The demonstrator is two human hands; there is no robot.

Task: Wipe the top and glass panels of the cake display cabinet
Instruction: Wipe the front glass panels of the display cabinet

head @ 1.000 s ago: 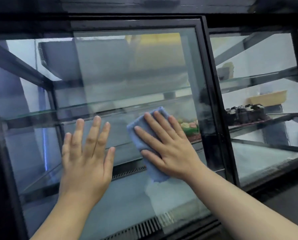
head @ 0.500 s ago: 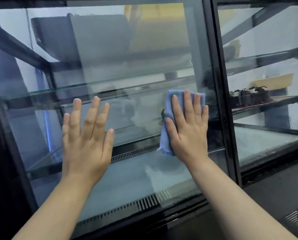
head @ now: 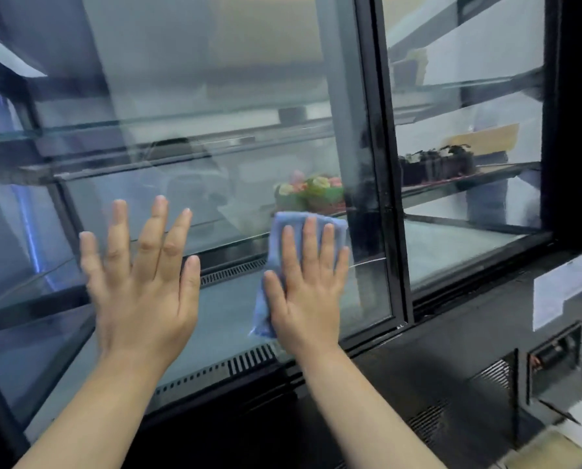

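Observation:
The cake display cabinet fills the view, its black frame dividing two sliding glass panels. My right hand lies flat, fingers straight, pressing a folded blue cloth against the lower right part of the left glass panel, close to the frame. My left hand is spread flat against the same panel to the left, holding nothing. The cloth sticks out above my fingertips and left of my thumb.
Inside, a green cake with flower decorations sits on a glass shelf, and dark cakes stand behind the right panel. Below are the cabinet's black base with vents, a white label and a small control recess.
My right hand slid the cloth from the panel's middle to its right side, then down toward the lower edge. My left hand stayed flat on the glass. The camera tilted downward.

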